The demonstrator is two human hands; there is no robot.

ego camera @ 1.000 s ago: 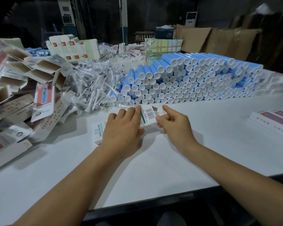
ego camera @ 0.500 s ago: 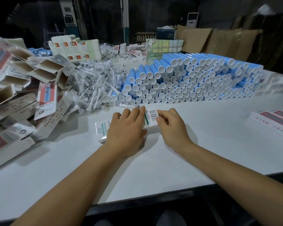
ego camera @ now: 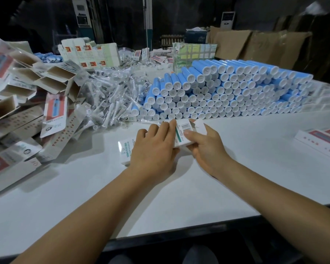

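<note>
White worktop [ego camera: 122,197] stretches out in front of me, with a dark workshop behind it. Near the middle, just on the near side of the stock, lies the carton [ego camera: 182,133], set lengthwise across me with its barcode end to the right.

My left grip [ego camera: 152,149] lies flat over the carton's middle, fingers straight and a little spread. It presses down so the box cannot slide or buckle while I work on the end. My right grip [ego camera: 208,149] pinches the right end, thumb on top beside the barcode and fingers curled beneath. The end flap [ego camera: 200,125] stands open just beyond my thumb, so I judge this end is about to be tucked closed. Whether anything is inside, I cannot tell.

Supplies sit within a short reach. The blue tubes [ego camera: 227,90] are stacked far and to the right, caps toward me. The bagged brush heads [ego camera: 112,100] are piled left of them, and the open empty cartons [ego camera: 27,88] are heaped at the far left. Flat boxes [ego camera: 322,140] lie at the right edge, well apart from my work.
</note>
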